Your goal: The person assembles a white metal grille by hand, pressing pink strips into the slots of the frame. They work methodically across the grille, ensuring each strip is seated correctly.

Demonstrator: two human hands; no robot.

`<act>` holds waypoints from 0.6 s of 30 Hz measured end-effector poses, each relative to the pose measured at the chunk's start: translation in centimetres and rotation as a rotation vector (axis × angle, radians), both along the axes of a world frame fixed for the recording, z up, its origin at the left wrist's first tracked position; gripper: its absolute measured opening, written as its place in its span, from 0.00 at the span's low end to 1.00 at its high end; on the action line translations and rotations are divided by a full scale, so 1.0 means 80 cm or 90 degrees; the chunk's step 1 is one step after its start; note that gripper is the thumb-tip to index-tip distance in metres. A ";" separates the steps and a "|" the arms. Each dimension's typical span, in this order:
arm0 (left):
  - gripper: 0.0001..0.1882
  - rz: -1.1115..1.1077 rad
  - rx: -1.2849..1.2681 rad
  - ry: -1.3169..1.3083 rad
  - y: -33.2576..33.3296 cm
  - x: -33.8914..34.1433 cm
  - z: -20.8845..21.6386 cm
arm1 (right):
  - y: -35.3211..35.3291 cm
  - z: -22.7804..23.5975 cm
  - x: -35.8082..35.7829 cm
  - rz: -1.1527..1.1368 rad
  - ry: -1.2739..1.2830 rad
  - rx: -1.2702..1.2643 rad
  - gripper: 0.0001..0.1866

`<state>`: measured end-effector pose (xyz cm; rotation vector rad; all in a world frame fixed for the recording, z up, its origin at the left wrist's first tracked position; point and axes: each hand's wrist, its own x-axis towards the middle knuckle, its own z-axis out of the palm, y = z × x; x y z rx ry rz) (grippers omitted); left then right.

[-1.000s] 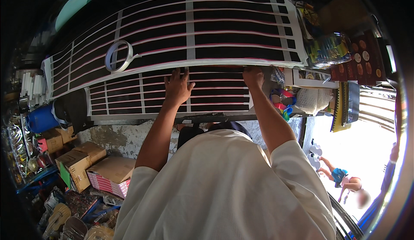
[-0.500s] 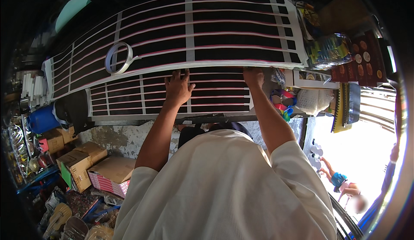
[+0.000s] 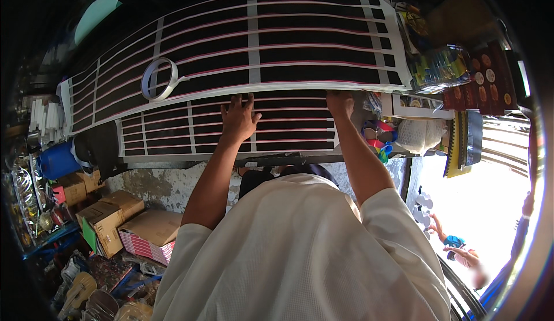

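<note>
A long sheet with black panels and white-and-pink stripes (image 3: 311, 38) lies at the far side. Its near edge overlaps a second sheet of the same pattern (image 3: 288, 129), which is closer to me. My left hand (image 3: 239, 122) rests on the nearer sheet with fingers spread, the tips at the far sheet's edge. At the nearer sheet's right end, my right hand (image 3: 341, 104) is closed with its fingers bent. Whatever it may pinch is hidden. On the far sheet stands a roll of white tape (image 3: 160, 79) with a short loose end.
Packaged goods (image 3: 441, 70) and a bubble-wrapped bundle (image 3: 414, 135) sit on the right. Behind on the left are a blue container (image 3: 57, 159) and cardboard boxes (image 3: 151, 227). A person (image 3: 459, 252) is outside in bright light at the lower right.
My hands and both sheets stay almost where they were. The person outside has shifted posture, an arm now stretched across the body.
</note>
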<state>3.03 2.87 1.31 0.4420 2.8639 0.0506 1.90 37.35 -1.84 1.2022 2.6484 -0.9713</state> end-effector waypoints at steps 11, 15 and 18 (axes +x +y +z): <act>0.43 0.009 0.002 -0.019 0.002 0.001 0.005 | 0.012 -0.027 -0.008 -0.018 -0.011 0.015 0.37; 0.43 0.011 0.001 -0.021 0.003 0.001 0.007 | 0.013 -0.027 -0.004 -0.007 -0.007 0.008 0.37; 0.43 0.006 0.006 -0.009 0.003 0.002 0.007 | 0.016 -0.031 -0.005 0.016 -0.008 0.018 0.36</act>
